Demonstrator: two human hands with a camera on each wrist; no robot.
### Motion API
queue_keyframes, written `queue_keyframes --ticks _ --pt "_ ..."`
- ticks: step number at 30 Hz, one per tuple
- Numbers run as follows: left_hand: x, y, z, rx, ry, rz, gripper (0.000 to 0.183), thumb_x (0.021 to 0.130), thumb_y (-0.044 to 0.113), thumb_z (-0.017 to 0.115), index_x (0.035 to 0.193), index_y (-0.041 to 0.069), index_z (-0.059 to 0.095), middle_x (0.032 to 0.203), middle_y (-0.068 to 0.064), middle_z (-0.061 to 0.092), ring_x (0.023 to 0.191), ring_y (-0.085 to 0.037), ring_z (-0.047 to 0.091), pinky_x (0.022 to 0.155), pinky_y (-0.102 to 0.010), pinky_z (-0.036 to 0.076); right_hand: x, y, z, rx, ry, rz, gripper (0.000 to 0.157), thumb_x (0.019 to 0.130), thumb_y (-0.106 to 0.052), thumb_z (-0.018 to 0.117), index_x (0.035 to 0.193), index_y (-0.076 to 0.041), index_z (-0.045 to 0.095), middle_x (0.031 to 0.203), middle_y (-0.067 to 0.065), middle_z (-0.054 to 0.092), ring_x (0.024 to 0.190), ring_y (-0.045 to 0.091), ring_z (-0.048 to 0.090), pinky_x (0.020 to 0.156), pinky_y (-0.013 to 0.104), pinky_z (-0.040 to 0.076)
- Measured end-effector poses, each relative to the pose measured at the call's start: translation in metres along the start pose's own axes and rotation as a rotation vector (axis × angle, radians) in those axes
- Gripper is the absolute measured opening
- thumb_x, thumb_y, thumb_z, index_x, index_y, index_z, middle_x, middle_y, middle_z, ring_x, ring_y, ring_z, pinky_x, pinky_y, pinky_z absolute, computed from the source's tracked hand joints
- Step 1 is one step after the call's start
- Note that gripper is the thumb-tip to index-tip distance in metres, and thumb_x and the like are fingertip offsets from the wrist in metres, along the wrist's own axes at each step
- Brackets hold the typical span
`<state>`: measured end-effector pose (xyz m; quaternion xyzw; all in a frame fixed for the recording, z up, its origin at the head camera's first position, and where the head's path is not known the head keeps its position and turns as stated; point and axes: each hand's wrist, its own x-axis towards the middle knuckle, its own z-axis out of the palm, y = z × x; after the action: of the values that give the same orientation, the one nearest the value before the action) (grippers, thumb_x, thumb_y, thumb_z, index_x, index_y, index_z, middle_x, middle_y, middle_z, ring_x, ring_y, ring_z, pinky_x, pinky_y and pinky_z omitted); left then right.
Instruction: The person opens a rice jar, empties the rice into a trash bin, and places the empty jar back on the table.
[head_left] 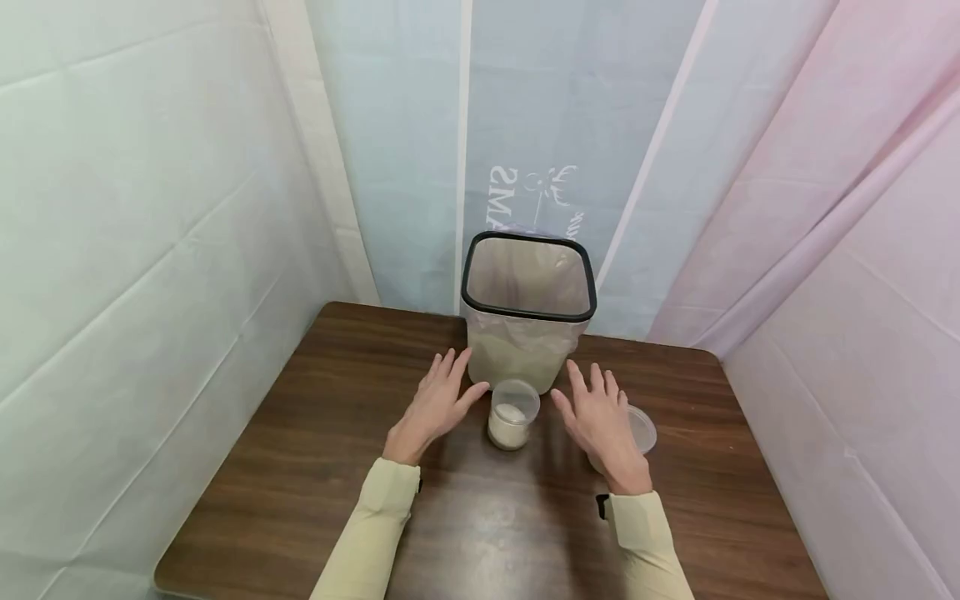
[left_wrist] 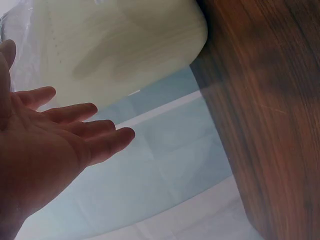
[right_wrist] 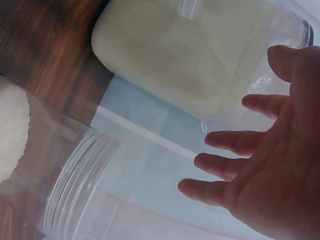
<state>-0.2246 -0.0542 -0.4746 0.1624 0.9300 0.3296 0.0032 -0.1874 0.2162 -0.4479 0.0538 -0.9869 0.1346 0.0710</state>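
A pale waste bin (head_left: 513, 354) with a black rim and a clear bag liner stands at the back of the table. Just in front of it is a clear plastic jar (head_left: 510, 429), lidless, with white contents low inside. My left hand (head_left: 431, 408) hovers left of this jar, fingers spread and holding nothing. On the other side, my right hand (head_left: 598, 421) is held with its fingers apart, also with nothing in it. It partly hides a second clear jar (head_left: 642, 429). The right wrist view shows this jar's threaded open mouth and white, rice-like grains (right_wrist: 12, 127) inside.
The brown wood-grain table (head_left: 322, 450) has rounded back corners. A blue-grey cloth (head_left: 397, 167) with white stripes hangs behind the bin. White fabric walls (head_left: 150, 250) stand at the left side, and pinkish cloth (head_left: 825, 208) hangs at the right.
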Motion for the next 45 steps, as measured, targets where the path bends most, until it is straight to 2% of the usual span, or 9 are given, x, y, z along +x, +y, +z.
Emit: queue_keyframes --ticks 5,8,12,17,23,29,32,38,45 --pt "-0.006 -0.004 0.008 -0.057 0.007 0.007 0.079 0.095 0.061 0.049 0.157 0.020 0.021 0.163 -0.018 0.018 0.151 -0.040 0.013 0.116 -0.062 0.021 0.002 -0.004 0.008 0.014 0.000 -0.026 0.060 0.103 -0.040 0.046 0.152 -0.008 0.033 0.150 0.036 0.032 0.135 0.056 0.033 0.102 0.068 0.037" --pt "-0.011 -0.009 0.014 -0.102 0.011 -0.008 0.072 0.099 0.056 0.045 0.156 0.018 0.024 0.162 -0.018 0.022 0.150 -0.039 0.016 0.116 -0.062 0.023 0.004 -0.009 0.014 0.024 -0.027 -0.036 0.060 0.103 -0.042 0.045 0.152 -0.009 0.033 0.150 0.034 0.032 0.134 0.055 0.037 0.099 0.066 0.041" --pt "-0.015 -0.015 0.024 -0.172 0.002 -0.003 0.063 0.104 0.048 0.038 0.156 0.015 0.024 0.161 -0.014 0.026 0.150 -0.034 0.022 0.117 -0.056 0.026 0.005 -0.015 0.020 0.032 -0.042 -0.046 0.059 0.103 -0.043 0.044 0.151 -0.010 0.034 0.149 0.033 0.036 0.130 0.054 0.041 0.095 0.064 0.044" --pt "-0.019 -0.021 0.030 -0.285 -0.041 0.012 0.066 0.101 0.040 0.053 0.155 0.016 0.025 0.160 -0.009 0.029 0.147 -0.030 0.031 0.114 -0.053 0.033 0.005 -0.022 0.027 0.042 -0.038 -0.059 0.057 0.103 -0.043 0.044 0.149 -0.010 0.037 0.145 0.032 0.041 0.126 0.051 0.045 0.089 0.062 0.048" --pt "-0.020 -0.025 0.035 -0.255 -0.052 0.018 0.073 0.096 0.035 0.063 0.155 0.013 0.026 0.158 -0.012 0.032 0.144 -0.034 0.034 0.111 -0.054 0.036 0.008 -0.029 0.034 0.048 -0.029 -0.059 0.056 0.103 -0.044 0.043 0.148 -0.011 0.039 0.142 0.029 0.045 0.126 0.047 0.047 0.087 0.061 0.049" --pt "-0.019 -0.031 0.046 -0.267 -0.040 -0.038 0.067 0.098 0.030 0.061 0.153 0.013 0.028 0.154 -0.019 0.038 0.140 -0.037 0.040 0.108 -0.055 0.038 0.012 -0.037 0.047 0.052 0.014 -0.102 0.051 0.103 -0.042 0.045 0.143 -0.010 0.047 0.136 0.024 0.051 0.118 0.044 0.052 0.083 0.057 0.051" --pt "-0.019 -0.035 0.051 -0.289 -0.048 -0.061 0.059 0.100 0.024 0.055 0.152 0.011 0.030 0.150 -0.022 0.041 0.136 -0.040 0.044 0.105 -0.056 0.041 0.014 -0.040 0.053 0.055 -0.002 -0.108 0.051 0.103 -0.042 0.045 0.143 -0.010 0.047 0.136 0.023 0.051 0.118 0.043 0.052 0.084 0.056 0.051" --pt "-0.017 -0.040 0.058 -0.357 -0.055 -0.116 0.045 0.104 0.016 0.044 0.148 0.013 0.038 0.143 -0.021 0.049 0.125 -0.035 0.054 0.097 -0.052 0.047 0.017 -0.041 0.065 0.077 -0.022 -0.134 0.052 0.102 -0.043 0.046 0.142 -0.010 0.047 0.136 0.023 0.051 0.122 0.044 0.050 0.087 0.057 0.050" --pt "-0.006 -0.050 0.070 -0.472 -0.039 -0.043 0.034 0.104 0.012 0.045 0.137 0.005 0.049 0.133 -0.022 0.058 0.115 -0.034 0.059 0.088 -0.044 0.051 0.019 -0.040 0.076 0.130 -0.046 -0.106 0.052 0.101 -0.045 0.048 0.141 -0.011 0.049 0.137 0.023 0.050 0.124 0.043 0.048 0.088 0.057 0.050"
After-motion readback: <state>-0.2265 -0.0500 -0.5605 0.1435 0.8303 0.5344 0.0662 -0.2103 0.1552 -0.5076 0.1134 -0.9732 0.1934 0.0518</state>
